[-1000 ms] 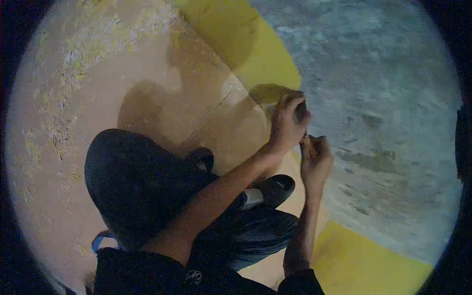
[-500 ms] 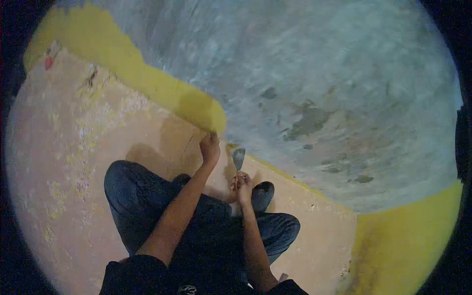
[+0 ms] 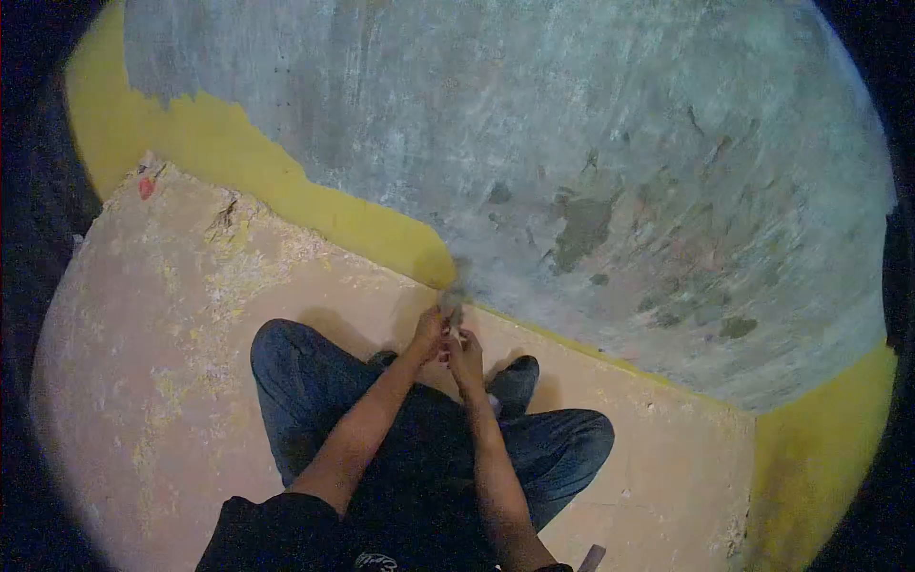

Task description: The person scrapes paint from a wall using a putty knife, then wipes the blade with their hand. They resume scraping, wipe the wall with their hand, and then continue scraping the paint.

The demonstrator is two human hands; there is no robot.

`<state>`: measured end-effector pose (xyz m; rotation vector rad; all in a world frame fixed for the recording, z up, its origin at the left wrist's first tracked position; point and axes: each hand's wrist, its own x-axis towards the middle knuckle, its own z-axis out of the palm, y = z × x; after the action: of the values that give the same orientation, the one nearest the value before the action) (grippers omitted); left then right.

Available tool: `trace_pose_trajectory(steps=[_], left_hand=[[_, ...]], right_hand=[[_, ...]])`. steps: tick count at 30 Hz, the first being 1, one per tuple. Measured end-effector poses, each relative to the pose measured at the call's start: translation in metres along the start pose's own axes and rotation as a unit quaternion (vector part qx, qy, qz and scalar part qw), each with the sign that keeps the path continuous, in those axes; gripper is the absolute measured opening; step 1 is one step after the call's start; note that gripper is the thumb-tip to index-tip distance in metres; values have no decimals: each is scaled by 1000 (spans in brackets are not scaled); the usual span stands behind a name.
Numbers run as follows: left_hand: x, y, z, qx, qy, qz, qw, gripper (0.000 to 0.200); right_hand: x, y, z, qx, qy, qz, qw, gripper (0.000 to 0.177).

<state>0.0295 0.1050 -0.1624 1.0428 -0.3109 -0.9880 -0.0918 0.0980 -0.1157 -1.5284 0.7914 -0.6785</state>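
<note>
A scraper (image 3: pixel 453 303) with a flat grey blade points up toward the foot of the wall. My right hand (image 3: pixel 464 360) is closed around its handle. Close against the scraper on its left is my left hand (image 3: pixel 432 337), with its fingers bent together near the blade; whether they grip anything is too small to tell. Just beyond the blade, the yellow strip (image 3: pixel 391 243) meets the grey scraped wall (image 3: pixel 534 143).
My legs (image 3: pixel 319 391) are folded on the pinkish surface (image 3: pixel 191 410), which carries yellow and white flakes. A red spot (image 3: pixel 146 187) shows at upper left. A yellow wall section (image 3: pixel 810 458) stands at right, and a thin object (image 3: pixel 591 558) lies by my right elbow.
My left hand has come away from the yellow strip's edge and down beside the scraper. My right hand has risen slightly with the scraper. The view has shifted.
</note>
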Motion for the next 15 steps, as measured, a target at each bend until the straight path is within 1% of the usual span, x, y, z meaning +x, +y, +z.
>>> trace_pose_trajectory(steps=[1, 3, 4, 5, 7, 8, 9, 10, 11, 13, 15], left_hand=[[1, 6, -7, 4, 4, 0, 1000, 24], [4, 17, -21, -175, -21, 41, 983, 19], [-11, 36, -16, -166, -14, 42, 985, 19], [-17, 46, -11, -162, -14, 44, 986, 19], [-23, 58, -4, -230, -18, 60, 971, 21], [-25, 63, -1, -229, -20, 61, 971, 21], [-29, 67, 2, -212, -3, 37, 977, 21], [-32, 70, 6, -196, 15, 12, 980, 21], [-34, 70, 12, -199, 15, 10, 980, 21], [-32, 66, 26, -214, 27, 46, 975, 21], [-43, 70, 44, -200, 20, 25, 979, 21]], right_hand=[[-2, -11, 6, 5, -3, 2, 1000, 28], [-7, -24, 15, -3, -1, 15, 1000, 30], [-10, -25, 16, 1, -2, 14, 1000, 30], [-11, -29, 17, -16, -1, -6, 1000, 30], [-11, -31, 18, -28, 3, -29, 999, 31], [-10, -32, 17, -75, 7, -51, 996, 29], [-13, -37, 16, -123, 11, -72, 990, 28], [-15, -40, 16, -125, 12, -72, 990, 28], [-17, -44, 17, -145, 21, -57, 988, 29], [-30, -71, 16, -172, 29, -41, 984, 29], [-47, -106, 15, -243, 115, -48, 962, 32]])
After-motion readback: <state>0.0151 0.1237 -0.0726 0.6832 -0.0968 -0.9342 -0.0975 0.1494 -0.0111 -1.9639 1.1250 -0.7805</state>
